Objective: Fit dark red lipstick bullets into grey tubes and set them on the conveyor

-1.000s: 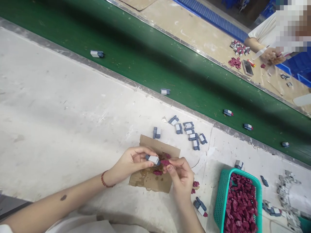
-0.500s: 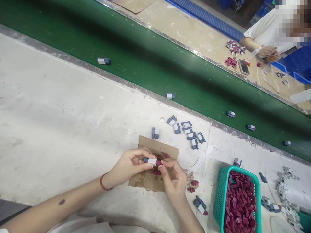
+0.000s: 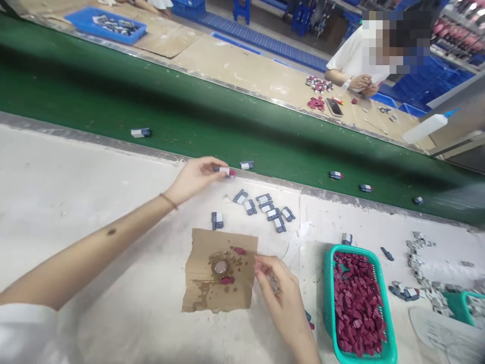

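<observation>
My left hand [image 3: 200, 177] pinches a small blue-grey and white plastic part [image 3: 223, 170] with a maroon tip, over the near edge of the green conveyor belt [image 3: 182, 114]. Low over the right edge of a cardboard piece [image 3: 193, 263] is my right hand [image 3: 280, 293], fingers loosely curved, with no part visible in them. On that cardboard lie a round cap-like disc [image 3: 220, 268], wet brown stains and two maroon pieces, one of them [image 3: 227, 280] below the disc. Several blue-grey and white parts [image 3: 267, 208] lie on the white table between cardboard and belt.
A green basket [image 3: 329, 303] full of maroon pieces [image 3: 358, 308] stands at the right. Beyond it lie scattered grey parts [image 3: 417, 253]. More parts sit on the belt. Across it, a person [image 3: 346, 63] works near a white bottle [image 3: 424, 129] and a blue tray [image 3: 81, 23].
My left hand has carried the part with the maroon tip away from the cardboard, up to the belt's edge. My right hand has let go of it and stayed low. The view has tilted up.
</observation>
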The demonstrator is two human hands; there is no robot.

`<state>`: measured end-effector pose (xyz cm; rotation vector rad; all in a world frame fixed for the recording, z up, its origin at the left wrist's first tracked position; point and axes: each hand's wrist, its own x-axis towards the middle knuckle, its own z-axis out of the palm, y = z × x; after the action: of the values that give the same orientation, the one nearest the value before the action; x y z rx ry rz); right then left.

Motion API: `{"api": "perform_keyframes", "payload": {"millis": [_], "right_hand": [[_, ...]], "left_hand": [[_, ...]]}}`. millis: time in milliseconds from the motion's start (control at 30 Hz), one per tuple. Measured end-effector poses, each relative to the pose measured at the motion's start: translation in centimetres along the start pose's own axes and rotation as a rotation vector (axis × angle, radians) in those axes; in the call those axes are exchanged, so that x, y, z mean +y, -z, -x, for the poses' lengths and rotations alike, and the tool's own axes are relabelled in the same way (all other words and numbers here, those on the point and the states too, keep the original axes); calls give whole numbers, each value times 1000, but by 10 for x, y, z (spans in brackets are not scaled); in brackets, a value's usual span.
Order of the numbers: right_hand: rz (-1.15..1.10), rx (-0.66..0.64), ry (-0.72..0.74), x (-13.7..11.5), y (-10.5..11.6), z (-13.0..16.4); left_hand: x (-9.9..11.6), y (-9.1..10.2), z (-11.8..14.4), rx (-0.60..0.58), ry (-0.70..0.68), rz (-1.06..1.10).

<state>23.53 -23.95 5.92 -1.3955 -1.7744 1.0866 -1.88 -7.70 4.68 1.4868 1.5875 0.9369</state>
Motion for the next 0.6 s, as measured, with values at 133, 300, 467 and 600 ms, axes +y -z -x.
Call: {"api": "perform_keyframes", "payload": {"millis": [133,300,467,600], "right_hand": [[63,115,-53,9,29,30],[332,490,-230,41,79,71],[652,549,-322,66,119,83],[760,408,-340,72,123,66]], "left_hand": [[-10,-9,-62,72,-6,-291],[3,-41,-78,-3,-325,-590],[22,-86,-82,-299,-404,-754],[32,-98,-82,-298,-411,-721]]}}
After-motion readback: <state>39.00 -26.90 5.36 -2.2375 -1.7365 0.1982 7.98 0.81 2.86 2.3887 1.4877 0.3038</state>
